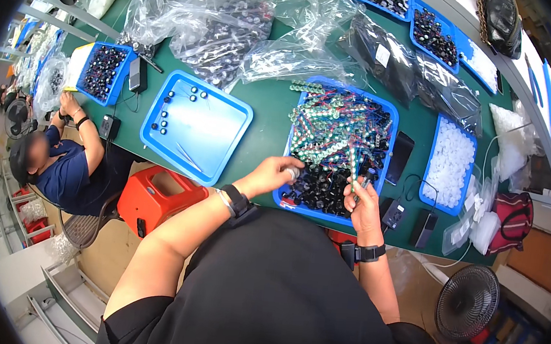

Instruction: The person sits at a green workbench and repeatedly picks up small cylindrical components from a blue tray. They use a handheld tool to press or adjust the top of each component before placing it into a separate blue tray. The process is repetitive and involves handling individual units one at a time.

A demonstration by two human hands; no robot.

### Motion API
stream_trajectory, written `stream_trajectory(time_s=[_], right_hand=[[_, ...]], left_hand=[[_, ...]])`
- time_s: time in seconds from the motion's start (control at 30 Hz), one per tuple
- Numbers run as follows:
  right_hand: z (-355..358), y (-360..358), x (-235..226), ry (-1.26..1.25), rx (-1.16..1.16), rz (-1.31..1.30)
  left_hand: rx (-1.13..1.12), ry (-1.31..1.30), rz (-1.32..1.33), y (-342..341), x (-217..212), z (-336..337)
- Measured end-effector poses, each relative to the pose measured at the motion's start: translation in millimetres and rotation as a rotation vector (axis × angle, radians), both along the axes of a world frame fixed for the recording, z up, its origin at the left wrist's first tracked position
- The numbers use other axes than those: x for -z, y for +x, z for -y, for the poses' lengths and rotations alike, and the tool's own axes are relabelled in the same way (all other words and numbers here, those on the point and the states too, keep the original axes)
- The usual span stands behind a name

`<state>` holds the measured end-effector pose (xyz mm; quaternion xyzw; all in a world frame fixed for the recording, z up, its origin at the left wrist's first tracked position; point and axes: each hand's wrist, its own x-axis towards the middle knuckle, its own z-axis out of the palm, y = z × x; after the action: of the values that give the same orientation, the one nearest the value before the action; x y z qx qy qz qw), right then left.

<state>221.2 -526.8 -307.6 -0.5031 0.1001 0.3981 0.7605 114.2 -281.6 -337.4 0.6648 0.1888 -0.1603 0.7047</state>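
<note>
My left hand (268, 176) is at the left rim of a blue tray (277, 197), its thumb and fingers closed on a small round silvery part (293, 172). At the tray's front right, my right hand (366, 207) pinches the lower end of a narrow green strip (354, 158) dotted with pale pieces. That strip stands up over the tray. Behind it lies a heap of similar green strips (322, 133) with thin red wires. Loose small black round parts (320, 188) fill the front of the tray. Fine detail of the silvery part is too small to make out.
Left of me, another blue tray (193, 127) holds several black parts with leads. Large clear bags (216, 33) lie behind. To the right are a phone (400, 157), white caps in a tray (449, 163) and small black boxes (424, 227). A co-worker (67, 165) sits at left.
</note>
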Motion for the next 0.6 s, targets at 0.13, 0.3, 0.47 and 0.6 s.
stream_trajectory(time_s=[0.13, 0.3, 0.47, 0.6], right_hand=[[-7.4, -2.9, -9.8, 0.143, -0.092, -0.082], [-28.2, -4.8, -23.8, 0.15, -0.185, -0.069], [-45.0, -7.2, -29.3, 0.048, -0.164, 0.024], [-50.9, -7.8, -30.3, 0.059, -0.2, 0.004]], left_hand=[[-0.22, -0.354, -0.073, 12.8, -31.9, -5.3], [-0.162, -0.423, -0.06, 13.5, -52.6, 8.0], [-0.023, -0.324, -0.044, 14.4, -71.2, 13.8], [-0.055, -0.345, 0.006, 12.2, -66.2, 22.0]])
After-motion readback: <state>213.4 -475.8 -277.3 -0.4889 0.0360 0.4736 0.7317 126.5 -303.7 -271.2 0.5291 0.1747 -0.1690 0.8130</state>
